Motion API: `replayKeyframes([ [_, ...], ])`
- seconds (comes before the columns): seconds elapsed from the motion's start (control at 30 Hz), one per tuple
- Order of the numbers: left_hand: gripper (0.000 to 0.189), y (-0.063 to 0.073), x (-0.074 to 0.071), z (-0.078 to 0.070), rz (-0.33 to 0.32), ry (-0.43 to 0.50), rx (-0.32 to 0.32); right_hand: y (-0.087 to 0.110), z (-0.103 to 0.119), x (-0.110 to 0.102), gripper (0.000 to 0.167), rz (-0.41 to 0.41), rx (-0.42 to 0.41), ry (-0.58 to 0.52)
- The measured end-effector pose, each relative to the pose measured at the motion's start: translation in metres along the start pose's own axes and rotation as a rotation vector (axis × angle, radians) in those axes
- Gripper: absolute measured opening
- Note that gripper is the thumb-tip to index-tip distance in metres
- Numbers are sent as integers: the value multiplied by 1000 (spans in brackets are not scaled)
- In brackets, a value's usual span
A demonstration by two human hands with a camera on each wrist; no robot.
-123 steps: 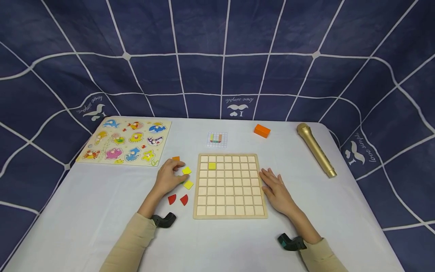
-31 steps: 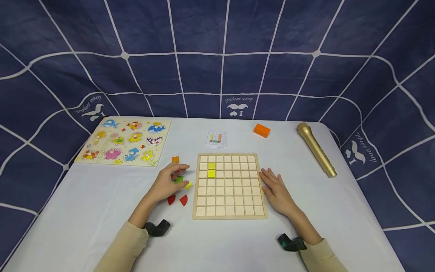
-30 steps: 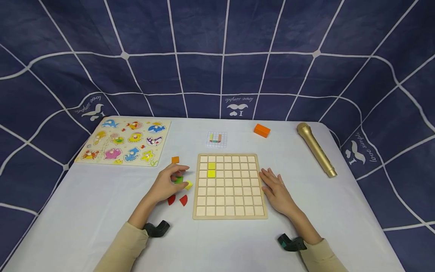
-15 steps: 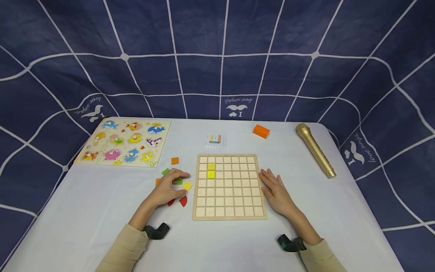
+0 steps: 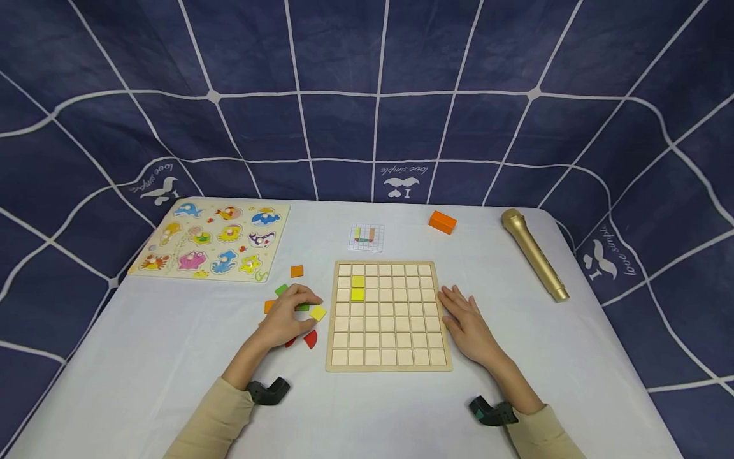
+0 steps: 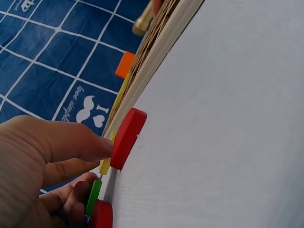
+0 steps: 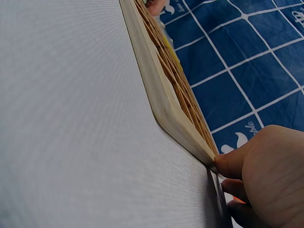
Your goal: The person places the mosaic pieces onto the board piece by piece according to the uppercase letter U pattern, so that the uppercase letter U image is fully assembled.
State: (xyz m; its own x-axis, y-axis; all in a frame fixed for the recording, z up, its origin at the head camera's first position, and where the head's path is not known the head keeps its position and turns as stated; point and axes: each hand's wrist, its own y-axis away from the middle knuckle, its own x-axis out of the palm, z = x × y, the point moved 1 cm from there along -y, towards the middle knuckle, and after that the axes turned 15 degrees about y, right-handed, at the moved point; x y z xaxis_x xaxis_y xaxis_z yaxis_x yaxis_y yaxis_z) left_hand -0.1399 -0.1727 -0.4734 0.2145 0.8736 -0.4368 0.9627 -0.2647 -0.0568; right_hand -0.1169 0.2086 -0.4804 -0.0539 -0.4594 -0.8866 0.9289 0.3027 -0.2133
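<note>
My left hand (image 5: 282,322) hovers low over a group of loose tiles left of the wooden grid board (image 5: 390,368). Its thumb and index finger are spread on either side of a yellow square tile (image 5: 318,313), with gaps visible. Close to the thumb lies a red quarter-round tile (image 5: 311,339), which stands large in the left wrist view. A green tile (image 5: 302,307) is partly hidden under the fingers. Two yellow squares (image 5: 358,288) sit in the board, one below the other. My right hand (image 5: 469,325) lies flat, fingers straight, its thumb touching the board's right edge.
An orange tile (image 5: 296,271) lies beyond my left hand. A pattern card (image 5: 367,237) is behind the board. Farther out are an animal peg puzzle (image 5: 212,239), an orange block (image 5: 442,222) and a gold microphone (image 5: 534,255).
Since the oldest frame, a second yellow square has come into the board below the first. My left hand has lowered slightly toward the remaining loose yellow tile. My right hand stays put.
</note>
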Motion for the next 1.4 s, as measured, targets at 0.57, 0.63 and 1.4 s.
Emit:
replayKeyframes([
  [0.57,23,-2,3,-4,-48,-109,73,1,-2,0,47,-18,-11,10],
  [0.63,23,-3,3,-7,-69,-104,77,0,-2,0,47,-20,-11,13],
  [1.4,24,-28,50,-40,-36,-103,165,0,0,0,48,-8,3,9],
])
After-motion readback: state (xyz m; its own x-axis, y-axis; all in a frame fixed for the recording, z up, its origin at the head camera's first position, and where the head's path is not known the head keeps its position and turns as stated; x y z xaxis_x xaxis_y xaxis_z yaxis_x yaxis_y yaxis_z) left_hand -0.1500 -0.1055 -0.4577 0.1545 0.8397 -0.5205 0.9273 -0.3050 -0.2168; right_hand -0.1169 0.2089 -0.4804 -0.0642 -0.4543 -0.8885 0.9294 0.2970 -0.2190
